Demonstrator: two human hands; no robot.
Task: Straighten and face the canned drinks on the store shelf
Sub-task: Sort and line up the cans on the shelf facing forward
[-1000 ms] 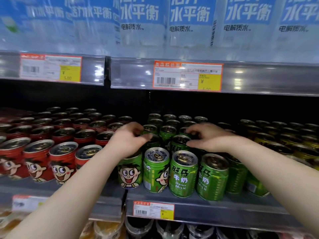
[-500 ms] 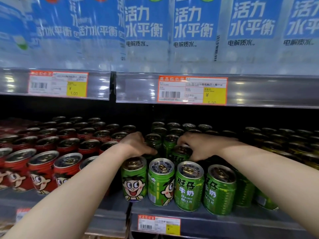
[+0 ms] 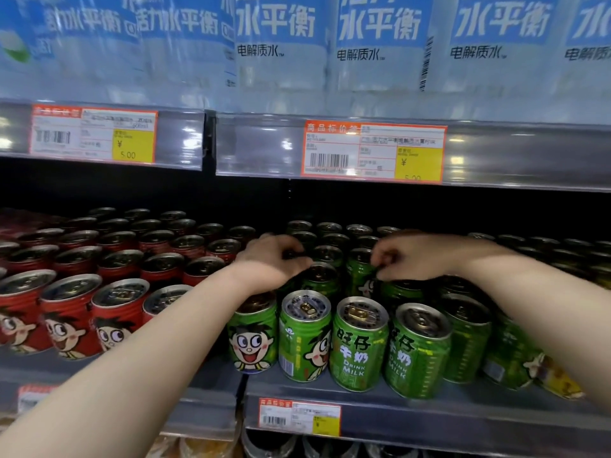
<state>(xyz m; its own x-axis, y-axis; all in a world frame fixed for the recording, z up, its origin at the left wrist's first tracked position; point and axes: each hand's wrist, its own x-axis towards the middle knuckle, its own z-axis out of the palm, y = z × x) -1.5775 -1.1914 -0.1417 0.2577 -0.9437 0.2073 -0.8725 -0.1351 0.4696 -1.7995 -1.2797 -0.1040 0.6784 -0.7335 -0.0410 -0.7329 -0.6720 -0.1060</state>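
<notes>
Green milk-drink cans fill the middle shelf [image 3: 429, 411]. In the front row, one can [image 3: 253, 335] shows its cartoon face, the one beside it [image 3: 304, 338] is turned toward its barcode, and two others [image 3: 360, 348] [image 3: 418, 355] show their lettering. My left hand [image 3: 271, 262] reaches over the front row, fingers curled around a green can behind, mostly hidden under the hand. My right hand [image 3: 406, 259] pinches the rim of a second-row green can [image 3: 358, 276] with a face partly visible.
Red cans [image 3: 69, 312] of the same brand stand in rows on the left. Darker cans [image 3: 562, 252] sit at the right. Blue-labelled water bottles [image 3: 380, 44] stand on the upper shelf, whose edge with price tags [image 3: 373, 152] hangs close above my hands.
Both hands have stayed on the second-row green cans while my right fingers have closed tighter on one can's rim. The view has shifted slightly downward.
</notes>
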